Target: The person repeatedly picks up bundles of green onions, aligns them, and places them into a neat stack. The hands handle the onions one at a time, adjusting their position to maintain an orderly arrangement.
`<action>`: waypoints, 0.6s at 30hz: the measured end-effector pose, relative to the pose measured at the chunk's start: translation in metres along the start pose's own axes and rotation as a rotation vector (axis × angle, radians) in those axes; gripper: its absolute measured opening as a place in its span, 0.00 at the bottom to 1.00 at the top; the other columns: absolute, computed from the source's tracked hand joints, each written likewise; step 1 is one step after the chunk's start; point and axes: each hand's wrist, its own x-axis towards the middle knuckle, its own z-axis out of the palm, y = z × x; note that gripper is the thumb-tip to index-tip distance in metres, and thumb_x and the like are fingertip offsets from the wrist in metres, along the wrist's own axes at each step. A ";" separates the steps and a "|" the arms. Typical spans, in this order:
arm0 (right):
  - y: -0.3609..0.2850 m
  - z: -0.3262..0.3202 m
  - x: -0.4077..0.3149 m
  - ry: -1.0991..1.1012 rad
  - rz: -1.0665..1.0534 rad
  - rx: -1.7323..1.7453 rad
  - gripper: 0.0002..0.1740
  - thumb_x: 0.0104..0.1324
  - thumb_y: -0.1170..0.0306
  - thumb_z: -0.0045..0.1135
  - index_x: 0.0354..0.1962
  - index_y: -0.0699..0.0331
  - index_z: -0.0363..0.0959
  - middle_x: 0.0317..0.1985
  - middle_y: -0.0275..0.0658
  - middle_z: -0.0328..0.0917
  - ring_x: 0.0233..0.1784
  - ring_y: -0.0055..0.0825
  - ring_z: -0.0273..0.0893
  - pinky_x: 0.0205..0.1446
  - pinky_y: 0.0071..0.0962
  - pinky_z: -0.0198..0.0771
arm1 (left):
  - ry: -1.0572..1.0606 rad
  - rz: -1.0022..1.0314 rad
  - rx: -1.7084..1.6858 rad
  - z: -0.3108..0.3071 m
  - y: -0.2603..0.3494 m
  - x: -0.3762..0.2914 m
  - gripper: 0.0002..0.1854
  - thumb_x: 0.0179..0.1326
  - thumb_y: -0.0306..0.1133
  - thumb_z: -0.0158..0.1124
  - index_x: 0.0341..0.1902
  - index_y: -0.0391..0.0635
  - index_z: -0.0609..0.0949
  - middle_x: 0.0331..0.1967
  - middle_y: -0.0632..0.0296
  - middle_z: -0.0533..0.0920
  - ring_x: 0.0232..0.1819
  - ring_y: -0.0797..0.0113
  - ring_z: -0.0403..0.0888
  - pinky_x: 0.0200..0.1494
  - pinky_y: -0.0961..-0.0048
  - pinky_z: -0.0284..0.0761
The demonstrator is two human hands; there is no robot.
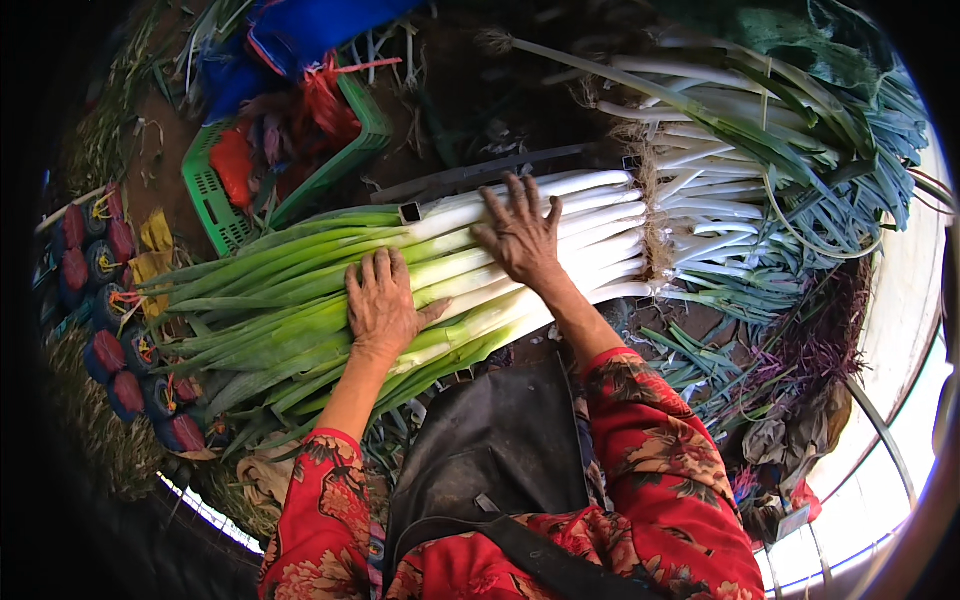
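Observation:
A thick layer of long green onions (480, 289) lies across a metal frame (409, 214) before me, green leaves to the left and white stems to the right. My left hand (382, 307) rests on the pale green part with its fingers apart. Further right, my right hand (521, 232) lies spread on the white stems. The roots of the layer meet the roots of a second heap of green onions (709, 187), whose leaves point right. Neither hand is closed around a stem.
A green plastic crate (217, 202) with red net material stands at the upper left, beside blue cloth (322, 26). Several red and blue rolled bundles (109, 349) lie at the far left. Loose leaves (697, 360) and purple trimmings (817, 337) cover ground at the right, near a curved pale wall (900, 300).

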 end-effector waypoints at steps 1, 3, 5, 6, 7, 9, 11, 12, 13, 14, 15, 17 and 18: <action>0.017 0.009 0.000 0.069 -0.008 0.009 0.37 0.62 0.41 0.40 0.65 0.45 0.51 0.70 0.45 0.39 0.74 0.43 0.33 0.66 0.64 0.25 | 0.004 -0.004 -0.003 -0.001 0.000 0.000 0.49 0.47 0.72 0.47 0.51 0.31 0.70 0.48 0.46 0.70 0.52 0.51 0.65 0.57 0.54 0.57; 0.065 0.011 -0.006 0.315 -0.065 -0.091 0.32 0.65 0.49 0.39 0.66 0.42 0.48 0.70 0.44 0.38 0.73 0.42 0.35 0.67 0.63 0.24 | -0.014 -0.011 -0.020 -0.004 0.001 0.001 0.48 0.46 0.71 0.49 0.51 0.31 0.70 0.48 0.46 0.70 0.52 0.51 0.65 0.57 0.54 0.57; 0.113 -0.006 -0.019 0.327 0.227 -0.272 0.32 0.61 0.62 0.41 0.64 0.52 0.52 0.67 0.46 0.47 0.70 0.44 0.44 0.66 0.60 0.30 | -0.006 -0.016 -0.027 -0.002 -0.002 0.001 0.48 0.46 0.70 0.51 0.51 0.32 0.70 0.48 0.46 0.70 0.52 0.51 0.65 0.57 0.54 0.57; 0.101 -0.029 -0.018 0.441 0.471 -0.113 0.30 0.61 0.63 0.42 0.60 0.62 0.56 0.64 0.48 0.50 0.68 0.44 0.48 0.66 0.56 0.35 | 0.005 -0.035 -0.017 0.000 -0.007 -0.005 0.47 0.46 0.70 0.51 0.51 0.32 0.70 0.48 0.46 0.70 0.52 0.52 0.66 0.57 0.54 0.58; 0.109 -0.034 -0.021 0.503 0.525 -0.222 0.26 0.60 0.64 0.44 0.55 0.66 0.60 0.62 0.50 0.54 0.65 0.44 0.53 0.65 0.53 0.39 | 0.018 -0.028 -0.020 0.001 -0.005 -0.005 0.47 0.46 0.70 0.52 0.51 0.32 0.70 0.48 0.46 0.70 0.52 0.52 0.66 0.57 0.54 0.58; 0.096 -0.036 -0.021 0.616 0.282 -0.095 0.23 0.59 0.65 0.47 0.51 0.66 0.63 0.57 0.51 0.60 0.59 0.45 0.57 0.62 0.50 0.45 | 0.012 -0.032 -0.035 -0.004 -0.001 -0.004 0.46 0.45 0.67 0.55 0.50 0.32 0.71 0.49 0.47 0.70 0.52 0.51 0.66 0.56 0.55 0.59; 0.084 -0.007 -0.021 0.479 0.024 -0.152 0.19 0.60 0.65 0.49 0.47 0.63 0.67 0.49 0.48 0.66 0.54 0.42 0.60 0.59 0.41 0.50 | 0.022 -0.004 -0.039 -0.006 0.005 0.004 0.45 0.44 0.66 0.57 0.50 0.31 0.71 0.49 0.47 0.70 0.52 0.51 0.66 0.57 0.55 0.59; 0.061 -0.004 -0.027 0.426 0.037 -0.035 0.16 0.58 0.65 0.50 0.42 0.63 0.67 0.43 0.47 0.65 0.50 0.42 0.61 0.57 0.40 0.51 | 0.016 -0.013 -0.065 -0.005 0.005 0.003 0.45 0.44 0.65 0.58 0.49 0.31 0.71 0.49 0.48 0.70 0.52 0.50 0.66 0.57 0.55 0.59; 0.042 -0.005 -0.031 0.375 0.046 0.084 0.13 0.57 0.65 0.50 0.38 0.63 0.68 0.37 0.46 0.65 0.45 0.41 0.62 0.54 0.39 0.53 | 0.059 0.012 -0.043 -0.004 0.003 0.002 0.45 0.45 0.65 0.58 0.49 0.30 0.71 0.48 0.48 0.69 0.51 0.50 0.66 0.57 0.55 0.60; 0.040 -0.005 -0.026 0.404 0.046 0.095 0.12 0.55 0.65 0.51 0.35 0.63 0.67 0.35 0.45 0.64 0.43 0.41 0.61 0.52 0.40 0.53 | 0.055 0.002 -0.045 -0.003 0.002 0.000 0.44 0.46 0.66 0.56 0.50 0.33 0.71 0.49 0.49 0.69 0.53 0.51 0.65 0.58 0.53 0.58; 0.037 -0.005 -0.027 0.424 0.054 0.111 0.12 0.53 0.65 0.51 0.33 0.62 0.67 0.32 0.44 0.62 0.41 0.41 0.61 0.50 0.40 0.54 | 0.038 -0.004 -0.046 -0.001 0.001 -0.004 0.44 0.47 0.67 0.54 0.51 0.36 0.71 0.50 0.50 0.69 0.54 0.52 0.65 0.59 0.52 0.57; 0.041 -0.010 -0.022 0.379 0.049 0.139 0.12 0.51 0.64 0.51 0.32 0.62 0.66 0.33 0.43 0.63 0.41 0.41 0.61 0.50 0.40 0.54 | 0.088 0.029 0.016 0.003 0.002 -0.009 0.41 0.48 0.66 0.53 0.51 0.38 0.72 0.48 0.50 0.70 0.52 0.51 0.65 0.58 0.51 0.59; 0.043 -0.013 -0.021 0.352 0.033 0.136 0.12 0.51 0.64 0.51 0.32 0.61 0.66 0.32 0.43 0.63 0.40 0.40 0.61 0.49 0.39 0.54 | 0.125 0.047 0.039 0.004 0.004 -0.007 0.40 0.49 0.66 0.53 0.51 0.40 0.73 0.47 0.50 0.70 0.51 0.50 0.65 0.57 0.51 0.60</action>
